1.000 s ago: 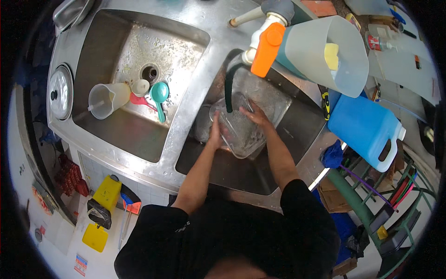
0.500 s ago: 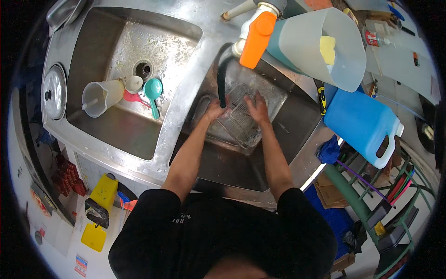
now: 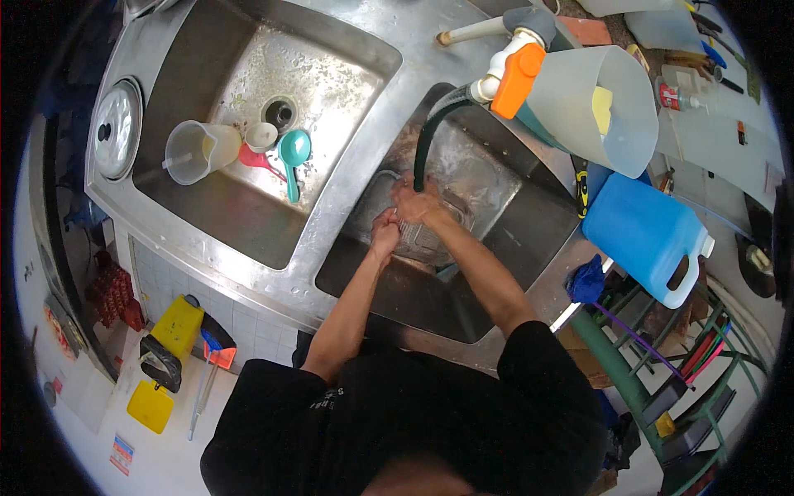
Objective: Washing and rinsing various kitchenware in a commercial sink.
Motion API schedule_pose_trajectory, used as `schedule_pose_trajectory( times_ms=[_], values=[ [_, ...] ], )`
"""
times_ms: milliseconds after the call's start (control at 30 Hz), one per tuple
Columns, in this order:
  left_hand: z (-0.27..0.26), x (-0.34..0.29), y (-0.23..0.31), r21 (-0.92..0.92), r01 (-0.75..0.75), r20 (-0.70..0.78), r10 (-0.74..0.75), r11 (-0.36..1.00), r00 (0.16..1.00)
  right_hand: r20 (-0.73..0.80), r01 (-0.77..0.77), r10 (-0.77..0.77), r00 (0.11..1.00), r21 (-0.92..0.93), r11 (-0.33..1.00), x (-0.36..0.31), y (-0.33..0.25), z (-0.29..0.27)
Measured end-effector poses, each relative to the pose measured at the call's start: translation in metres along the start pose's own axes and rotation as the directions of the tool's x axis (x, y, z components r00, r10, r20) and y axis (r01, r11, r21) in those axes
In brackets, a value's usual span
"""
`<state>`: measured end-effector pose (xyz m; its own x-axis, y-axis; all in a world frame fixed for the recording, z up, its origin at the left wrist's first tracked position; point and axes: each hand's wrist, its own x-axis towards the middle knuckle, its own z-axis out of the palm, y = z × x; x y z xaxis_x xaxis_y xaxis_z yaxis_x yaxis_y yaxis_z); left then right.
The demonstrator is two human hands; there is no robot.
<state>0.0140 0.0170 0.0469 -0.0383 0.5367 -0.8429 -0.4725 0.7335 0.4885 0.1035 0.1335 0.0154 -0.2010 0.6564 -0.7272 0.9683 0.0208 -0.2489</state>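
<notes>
A wire mesh basket (image 3: 422,241) lies low in the right sink basin (image 3: 517,236), partly hidden by my hands. My left hand (image 3: 385,231) is closed at the basket's near left side and seems to grip its edge. Just beyond it, my right hand (image 3: 416,203) reaches across the basket, its fingers stretched toward the left hand and partly hidden. A dark green hose (image 3: 426,136) hangs from the orange-handled tap (image 3: 518,80), its lower end right over my right hand. The basin floor under the basket looks wet.
In the left basin (image 3: 215,227) lie a clear plastic jug (image 3: 186,157), a white cup (image 3: 261,136), a teal scoop (image 3: 294,150) and a red spoon (image 3: 260,160). A pot lid (image 3: 118,132) rests at the far left. A large translucent container (image 3: 571,91) and a blue jerrycan (image 3: 641,231) stand at right.
My right hand has moved left across the basket to beside my left hand. The left hand has come nearer to me and closed at the basket's edge. The whole view has shifted slightly.
</notes>
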Motion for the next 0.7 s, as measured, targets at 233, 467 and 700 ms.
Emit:
schedule_pose_trajectory(
  times_ms=[233, 467, 700],
  values=[
    [-0.01, -0.002, -0.009, -0.211, -0.043, -0.202, -0.001, 0.976, 0.979, 0.19, 0.156, -0.242, 0.951, 0.383, 0.911, 0.022, 0.034, -0.045],
    [-0.018, 0.002, -0.048, -0.336, 0.095, -0.226, -0.178, 0.937, 0.958, 0.127, 0.039, -0.062, 0.99, 0.178, 0.983, -0.01, 0.016, -0.029],
    [-0.006, -0.016, -0.033, -0.552, 0.293, 0.001, -0.35, 0.781, 0.937, -0.114, 0.464, -0.479, 0.871, -0.131, 0.876, -0.048, 0.013, 0.007]
  ],
)
